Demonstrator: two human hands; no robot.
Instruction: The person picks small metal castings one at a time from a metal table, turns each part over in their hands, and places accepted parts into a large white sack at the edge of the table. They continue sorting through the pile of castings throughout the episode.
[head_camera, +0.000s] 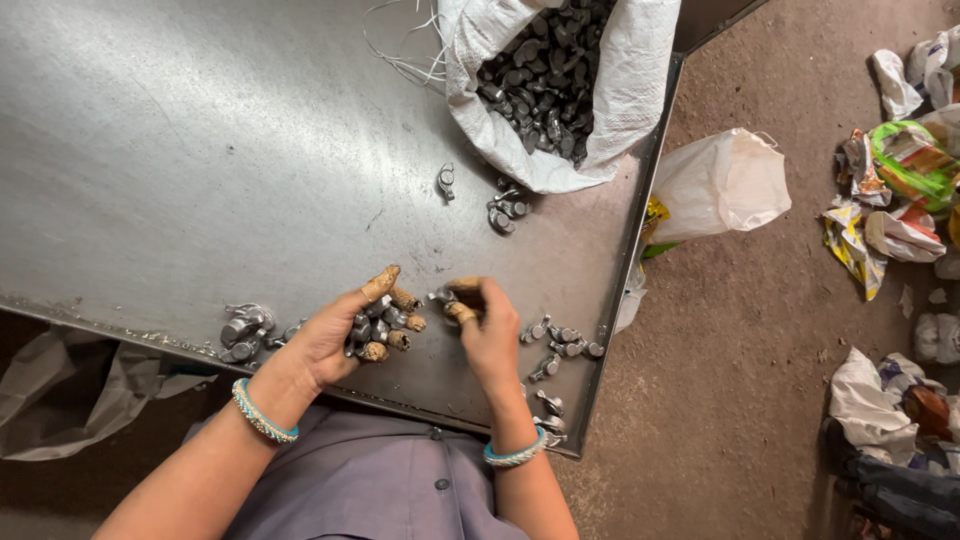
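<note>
Left hand (345, 335) cupped palm-up, clenched loosely round a handful of small metal wing nuts (377, 326), fingertips taped. Right hand (485, 325) just beside it, pinching a single wing nut (443, 296) between taped fingertips. Both hover over the near edge of the steel bench (200, 150). Small pile of nuts (245, 330) on the bench left of the left hand, more loose nuts (560, 340) right of the right hand. White woven sack (560, 80) full of dark nuts at the bench's far side. Plastic bag (720, 185) on the floor beyond the bench's right edge.
</note>
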